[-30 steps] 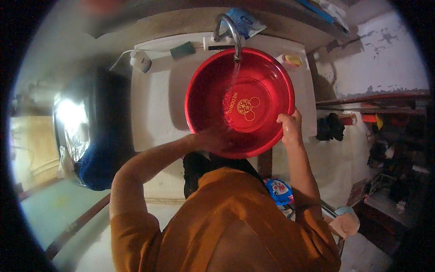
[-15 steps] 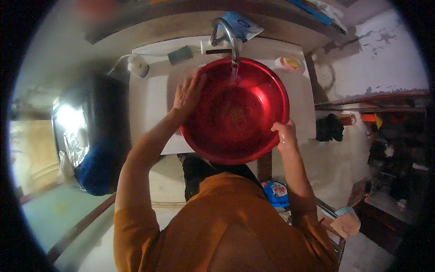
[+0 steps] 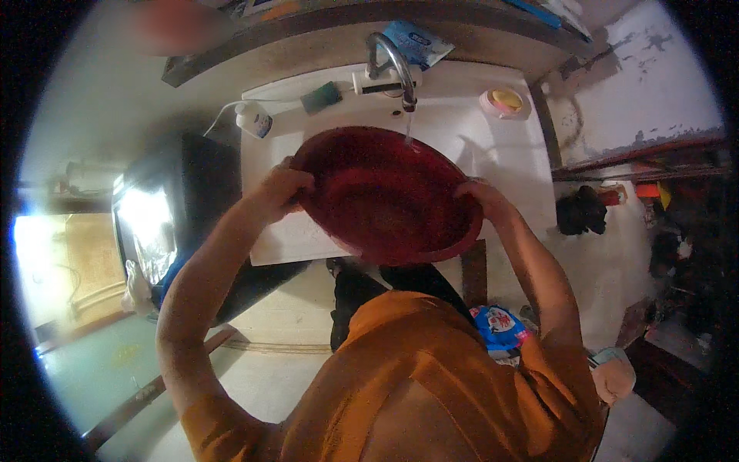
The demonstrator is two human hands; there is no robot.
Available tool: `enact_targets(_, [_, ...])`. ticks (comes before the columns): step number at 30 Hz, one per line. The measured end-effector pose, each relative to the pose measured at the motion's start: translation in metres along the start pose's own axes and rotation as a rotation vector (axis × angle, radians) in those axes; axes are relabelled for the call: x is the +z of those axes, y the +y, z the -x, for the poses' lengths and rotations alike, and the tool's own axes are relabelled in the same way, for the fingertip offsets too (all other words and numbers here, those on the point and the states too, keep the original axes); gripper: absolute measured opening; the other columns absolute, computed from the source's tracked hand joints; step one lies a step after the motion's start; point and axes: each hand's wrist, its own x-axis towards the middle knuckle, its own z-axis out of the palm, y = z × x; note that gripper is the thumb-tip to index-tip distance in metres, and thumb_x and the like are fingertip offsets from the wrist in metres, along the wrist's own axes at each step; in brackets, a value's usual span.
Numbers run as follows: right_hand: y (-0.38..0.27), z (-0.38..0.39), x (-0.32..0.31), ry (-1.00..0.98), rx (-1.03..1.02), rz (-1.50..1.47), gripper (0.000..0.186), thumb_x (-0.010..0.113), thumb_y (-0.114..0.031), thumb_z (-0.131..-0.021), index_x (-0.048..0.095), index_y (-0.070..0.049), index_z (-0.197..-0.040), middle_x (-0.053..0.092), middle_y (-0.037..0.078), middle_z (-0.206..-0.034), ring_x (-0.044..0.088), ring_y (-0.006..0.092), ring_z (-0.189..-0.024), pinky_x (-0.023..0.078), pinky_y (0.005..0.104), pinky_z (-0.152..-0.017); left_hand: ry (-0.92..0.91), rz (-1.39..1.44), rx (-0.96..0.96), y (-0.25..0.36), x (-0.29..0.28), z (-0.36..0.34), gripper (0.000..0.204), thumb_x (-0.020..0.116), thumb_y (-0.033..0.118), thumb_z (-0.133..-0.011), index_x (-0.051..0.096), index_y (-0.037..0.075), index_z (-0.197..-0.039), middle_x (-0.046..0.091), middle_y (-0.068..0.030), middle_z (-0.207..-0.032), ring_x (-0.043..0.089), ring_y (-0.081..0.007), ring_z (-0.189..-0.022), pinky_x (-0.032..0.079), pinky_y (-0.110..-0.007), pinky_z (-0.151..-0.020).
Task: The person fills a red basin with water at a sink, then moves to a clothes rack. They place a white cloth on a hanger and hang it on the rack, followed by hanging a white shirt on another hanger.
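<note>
Both hands, fingers closed on basin

Two hands, one basin, one tap.

basin: dark red | sink: white | sponge: green | shirt: orange-brown | tap: silver

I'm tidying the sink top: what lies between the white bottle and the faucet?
The head view shows a green sponge there, plus a thin pale cord and, by the faucet, a white block.
</note>
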Motion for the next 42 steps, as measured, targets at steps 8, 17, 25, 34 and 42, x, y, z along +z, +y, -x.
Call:
enact_targets(8, [0.024, -0.070, 0.053, 0.047, 0.072, 0.048, 0.035, 0.072, -0.020, -0.076, 0.060, 0.002, -0.101, 0.065, 0.012, -0.095, 0.063, 0.0258, -0.088, 0.052, 0.0378, -0.075, 0.473, -0.806, 0.505, 0.032, 0.058, 0.055, 0.052, 0.059, 0.010, -0.075, 0.040, 0.005, -0.124, 0.055, -0.0172, -0.116, 0.059, -0.0287, -0.097, 0.052, -0.038, -0.077])
enact_targets(17, [-0.031, -0.198, 0.101, -0.022, -0.618, 0.814, 0.027, 0.055, -0.031, -0.088, 0.058, -0.009, -0.104, 0.063, 0.008, -0.090, 0.061, 0.0249, -0.079, 0.049, 0.0399, -0.070, 0.486, -0.726, 0.446, 0.058, 0.003, 0.087, 0.052, 0.054, 0.006, -0.072, 0.044, 0.004, -0.123, 0.064, -0.0203, -0.100, 0.063, -0.0326, -0.093, 0.049, -0.041, -0.082])
enact_targets(25, [-0.086, -0.147, 0.129, 0.647, -1.399, 1.597, 0.026, 0.051, -0.014, -0.089, 0.053, -0.011, -0.115, 0.061, 0.013, -0.098, 0.062, 0.0296, -0.088, 0.051, 0.0407, -0.077, 0.639, -1.043, 0.403, 0.078, 0.062, 0.103, 0.048, 0.052, 0.009, -0.080, 0.037, 0.005, -0.126, 0.055, -0.0265, -0.112, 0.057, -0.0462, -0.093, 0.048, -0.051, -0.076])
enact_targets(34, [-0.113, -0.156, 0.106, 0.299, -1.292, 1.274, 0.057, 0.054, -0.016, -0.086, 0.032, -0.014, -0.139, 0.057, 0.017, -0.117, 0.060, 0.0372, -0.093, 0.052, 0.0424, -0.077, 0.769, -1.605, 0.590, 0.059, 0.070, 0.116, 0.048, 0.048, 0.001, -0.082, 0.032, -0.006, -0.127, 0.040, -0.0318, -0.130, 0.065, -0.0388, -0.064, 0.056, -0.041, -0.050])
enact_targets(42, [-0.132, -0.147, 0.115, 0.213, -1.021, 1.425, 0.047, 0.054, -0.021, -0.084, 0.044, -0.013, -0.130, 0.061, 0.013, -0.109, 0.060, 0.0326, -0.096, 0.052, 0.0405, -0.076, 0.792, -1.652, 0.607, 0.048, 0.058, 0.132, 0.045, 0.047, 0.002, -0.084, 0.032, -0.006, -0.127, 0.037, -0.0344, -0.131, 0.066, -0.0388, -0.067, 0.057, -0.040, -0.050])
